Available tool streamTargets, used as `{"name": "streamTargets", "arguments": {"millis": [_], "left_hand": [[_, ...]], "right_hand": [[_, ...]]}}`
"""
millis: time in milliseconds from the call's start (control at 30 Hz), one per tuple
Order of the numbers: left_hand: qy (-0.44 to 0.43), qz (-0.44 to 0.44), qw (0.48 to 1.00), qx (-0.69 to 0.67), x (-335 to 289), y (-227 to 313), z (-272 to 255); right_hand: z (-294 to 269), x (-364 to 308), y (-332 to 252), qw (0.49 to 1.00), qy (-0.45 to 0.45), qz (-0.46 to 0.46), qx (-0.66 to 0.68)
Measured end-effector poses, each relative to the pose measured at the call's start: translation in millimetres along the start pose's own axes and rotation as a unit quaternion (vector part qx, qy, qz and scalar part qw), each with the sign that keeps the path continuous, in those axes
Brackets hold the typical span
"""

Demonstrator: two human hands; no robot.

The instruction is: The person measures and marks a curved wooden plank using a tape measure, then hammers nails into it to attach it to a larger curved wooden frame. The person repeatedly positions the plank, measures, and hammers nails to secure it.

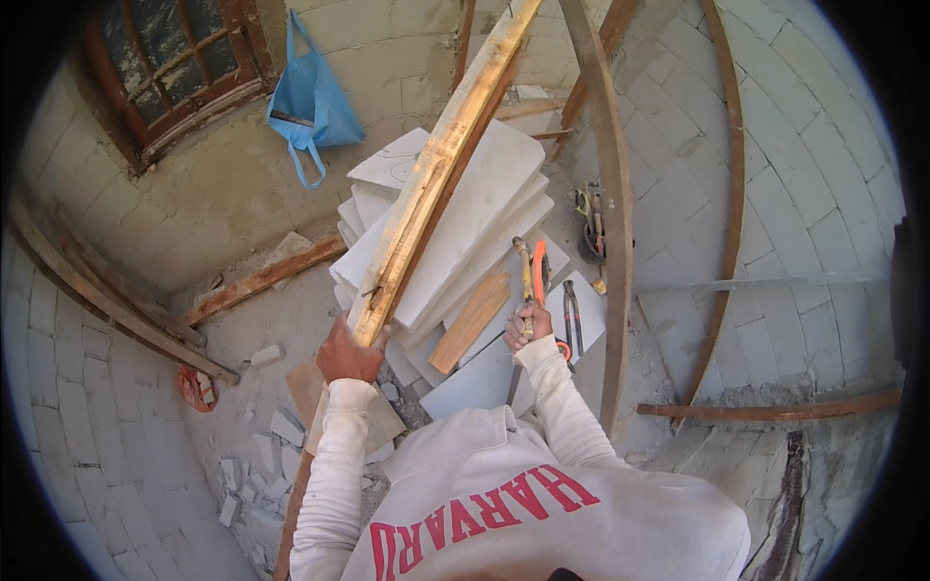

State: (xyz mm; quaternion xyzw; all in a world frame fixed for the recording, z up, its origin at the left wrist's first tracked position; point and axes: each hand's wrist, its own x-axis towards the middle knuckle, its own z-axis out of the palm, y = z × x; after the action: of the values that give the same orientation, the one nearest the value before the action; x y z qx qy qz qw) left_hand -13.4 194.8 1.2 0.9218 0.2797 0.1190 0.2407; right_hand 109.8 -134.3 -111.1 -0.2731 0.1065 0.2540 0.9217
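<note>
My left hand [351, 351] is closed around the lower end of a long, rough wooden beam [426, 174], which slants up and to the right over a stack of white slabs [484, 203]. Bent nails seem to stick out near its gripped end. In my right hand [528, 327] is a worn wooden-handled tool [526, 276], pointing away from me; its exact kind is unclear. An orange-handled tool [540, 271] lies right beside it. Black long-handled pincers [573, 315] rest on a white slab to the right. Between my hands lies a short wooden board [471, 321].
A blue bag [315, 102] hangs on the wall near a brown-framed window [174, 58]. Upright timber [612, 194] stands close on my right, beside a dark bucket of tools [591, 232]. Broken block pieces [266, 455] litter the floor at left, near a timber [266, 279].
</note>
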Motion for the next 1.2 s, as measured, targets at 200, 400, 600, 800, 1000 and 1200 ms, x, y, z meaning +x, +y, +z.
{"name": "streamTargets", "arguments": {"millis": [200,400,600,800,1000,1200], "left_hand": [[-0.003,-0.005,1.0,-0.006,2,4,2],[-0.009,-0.023,1.0,0.016,2,-17,5],[0.03,0.02,0.999,0.032,2,-8,4],[-0.073,-0.021,0.997,0.028,4,-14,-5],[-0.066,-0.014,0.998,0.003,5,-27,13],[-0.043,-0.002,0.999,-0.022,3,-31,11]], "right_hand": [[48,-29,-21,0.987,-0.015,-0.053,-0.152],[94,-59,8,0.905,0.086,-0.182,-0.375],[104,-85,-19,0.848,0.073,-0.157,-0.501],[156,-99,-17,0.736,-0.029,-0.193,-0.648],[221,-101,-21,0.537,-0.191,-0.236,-0.787],[296,-86,-2,0.33,-0.252,-0.269,-0.869]]}}
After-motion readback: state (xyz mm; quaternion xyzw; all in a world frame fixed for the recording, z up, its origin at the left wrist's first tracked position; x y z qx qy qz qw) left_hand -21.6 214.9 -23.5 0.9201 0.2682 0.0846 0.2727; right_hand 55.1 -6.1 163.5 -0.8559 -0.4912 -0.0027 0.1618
